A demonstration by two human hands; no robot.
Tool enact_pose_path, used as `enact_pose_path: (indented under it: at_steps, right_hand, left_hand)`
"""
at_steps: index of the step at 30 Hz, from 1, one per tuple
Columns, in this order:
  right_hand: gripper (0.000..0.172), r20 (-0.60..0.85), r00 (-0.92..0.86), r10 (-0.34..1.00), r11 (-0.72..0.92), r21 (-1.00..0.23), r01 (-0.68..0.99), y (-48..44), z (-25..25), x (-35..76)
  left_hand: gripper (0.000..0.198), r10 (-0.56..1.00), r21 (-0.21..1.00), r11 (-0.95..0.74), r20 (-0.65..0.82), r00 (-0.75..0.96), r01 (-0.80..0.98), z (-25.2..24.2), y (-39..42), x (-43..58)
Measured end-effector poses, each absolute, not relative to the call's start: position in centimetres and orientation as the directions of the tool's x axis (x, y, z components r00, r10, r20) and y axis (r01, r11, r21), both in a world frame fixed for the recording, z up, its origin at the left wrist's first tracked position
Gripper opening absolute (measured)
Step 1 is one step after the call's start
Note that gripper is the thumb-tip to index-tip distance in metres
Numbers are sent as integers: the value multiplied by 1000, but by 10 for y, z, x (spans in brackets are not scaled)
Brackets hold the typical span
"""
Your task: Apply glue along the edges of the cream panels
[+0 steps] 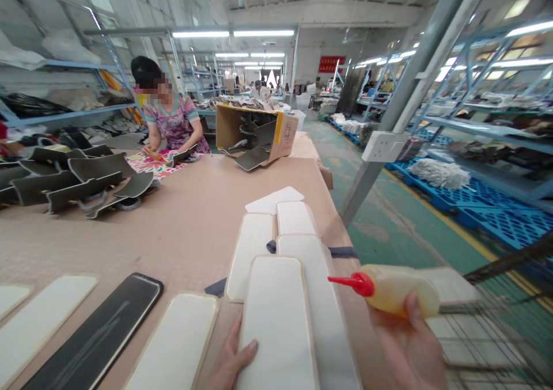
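In my right hand (pixel 410 344) is a squeeze bottle (pixel 400 291) of yellowish liquid with a red nozzle pointing left. The bottle lies sideways above the table's right edge, its tip apart from the panels. My left hand (pixel 233 352) grips the left edge of a white rounded panel (pixel 279 321), thumb on top and the fingers partly hidden. Beneath and behind that panel, several more white panels (pixel 298 220) overlap in a loose pile. To the left lie another white panel (pixel 175 344) and a black panel (pixel 103 332) with pale streaks down its middle.
Dark curved pieces (pixel 99 177) are heaped at the left. A cardboard box (pixel 283 136) on its side holds similar pieces. Across the table a person (pixel 175 119) handles one. A slanting metal post (pixel 397 102) stands by the right edge, with a wire rack (pixel 496 326) below.
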State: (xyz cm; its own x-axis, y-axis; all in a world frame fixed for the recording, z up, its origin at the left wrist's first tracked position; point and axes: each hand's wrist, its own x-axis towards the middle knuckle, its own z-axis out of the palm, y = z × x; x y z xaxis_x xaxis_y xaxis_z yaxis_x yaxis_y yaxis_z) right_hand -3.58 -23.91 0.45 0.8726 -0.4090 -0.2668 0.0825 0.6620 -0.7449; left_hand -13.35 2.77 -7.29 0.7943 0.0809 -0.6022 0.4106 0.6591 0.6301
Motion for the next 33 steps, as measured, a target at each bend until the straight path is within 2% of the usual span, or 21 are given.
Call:
enact_pose_path:
  at_steps: [2,5,10,14,18,24,29,33]
  right_hand:
    - [68,-312,843,-438,701,-705,104,-236,26,-31]
    - [72,-202,843,-498,649,-731,209,-232,58,-25]
    - [55,79,852,-518,485,-793,369,-229,85,-25]
    - [47,194,828,-527,411,-794,447,-226,97,-33]
    - [52,236,808,-540,364,-800,477,-224,106,-42]
    - [66,242,813,-529,364,-801,475,-224,109,-47]
    - [42,285,807,-517,341,-796,500,-224,109,-52]
    - [39,284,819,-499,342,-804,487,-222,112,-57]
  left_hand:
    - [112,73,649,643,-581,811,407,-51,39,-124]
    - [111,63,702,595,-526,848,391,-13,59,-117]
    - [112,43,759,544,-451,891,358,26,77,-130]
    - [115,35,760,551,-432,901,343,36,83,-142]
    - [114,18,755,563,-418,908,336,41,87,-147]
    - [115,-15,762,589,-321,947,267,35,92,-146]
    - [113,-10,780,576,-292,956,244,29,93,-141]
    - [112,-35,773,574,-306,951,270,37,91,-142]
